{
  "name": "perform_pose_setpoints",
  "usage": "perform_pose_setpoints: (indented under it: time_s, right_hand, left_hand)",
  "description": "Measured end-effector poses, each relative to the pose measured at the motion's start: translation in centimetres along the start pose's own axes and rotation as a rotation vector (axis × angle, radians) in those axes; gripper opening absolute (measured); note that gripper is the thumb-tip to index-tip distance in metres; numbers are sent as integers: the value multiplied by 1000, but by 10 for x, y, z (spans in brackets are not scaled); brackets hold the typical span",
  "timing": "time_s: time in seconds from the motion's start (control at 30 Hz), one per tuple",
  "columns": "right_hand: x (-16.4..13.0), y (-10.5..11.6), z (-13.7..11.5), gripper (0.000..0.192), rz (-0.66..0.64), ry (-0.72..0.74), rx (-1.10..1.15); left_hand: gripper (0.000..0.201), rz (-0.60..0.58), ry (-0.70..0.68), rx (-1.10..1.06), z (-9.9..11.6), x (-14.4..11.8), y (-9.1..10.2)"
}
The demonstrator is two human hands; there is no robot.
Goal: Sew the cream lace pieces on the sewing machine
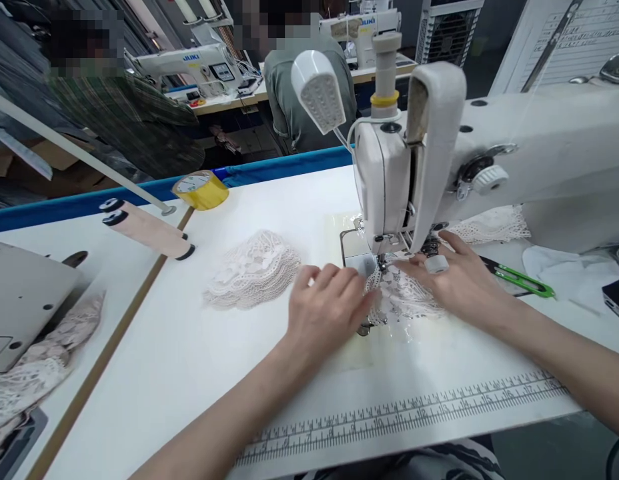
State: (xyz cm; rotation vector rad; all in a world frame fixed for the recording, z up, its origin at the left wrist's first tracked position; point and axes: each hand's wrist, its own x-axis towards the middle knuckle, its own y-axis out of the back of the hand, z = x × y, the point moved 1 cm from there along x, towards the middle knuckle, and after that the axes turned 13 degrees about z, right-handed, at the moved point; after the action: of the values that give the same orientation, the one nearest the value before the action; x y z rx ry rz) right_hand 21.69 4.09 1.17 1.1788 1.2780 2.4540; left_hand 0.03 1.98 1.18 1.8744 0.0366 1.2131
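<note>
A white lace piece (pixel 407 297) lies under the needle and presser foot (pixel 382 263) of a white sewing machine (pixel 389 180). My left hand (pixel 327 303) is at its left edge, fingers curled, with the thumb against the lace. On the other side, my right hand (pixel 457 277) rests at the lace with fingers stretched and spread, partly hidden behind the machine's fittings. A stack of lace pieces (pixel 254 270) sits on the table left of my left hand.
Green thread snips (pixel 524 279) and white cloth (pixel 569 270) lie to the right; more lace (pixel 489 225) is behind. Thread cones (pixel 147 230) and yellow tape (pixel 202 190) stand at left. A ruler strip (pixel 404 413) runs along the front edge. Two people sit beyond the table.
</note>
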Motion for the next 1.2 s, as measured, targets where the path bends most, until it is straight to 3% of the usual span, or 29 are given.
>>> perform_pose_setpoints:
  time_s: [0.13, 0.2, 0.33, 0.5, 0.6, 0.8, 1.2]
  right_hand:
    - [-2, 1, -3, 41, 28, -25, 74]
    - [-3, 1, -4, 44, 15, -41, 140]
    - [-4, 2, -10, 40, -29, 1, 212]
    - [-5, 2, -20, 38, -4, -24, 276]
    - [-5, 2, -26, 36, -13, -59, 343]
    - [-6, 0, -30, 35, 29, -71, 311]
    - [-7, -3, -27, 31, 73, -45, 266]
  left_hand:
    - [29, -154, -41, -169, 11, -4, -3]
    - [21, -180, -37, -58, 5, -3, -3]
    - [26, -146, 35, 223, -13, 0, 1]
    - [32, -163, 78, -95, 1, -3, -1]
    - [44, -223, 124, -120, 5, -5, -7]
    - [27, -162, 16, -254, 0, -6, -12]
    - [28, -125, -20, -225, 8, -10, -13]
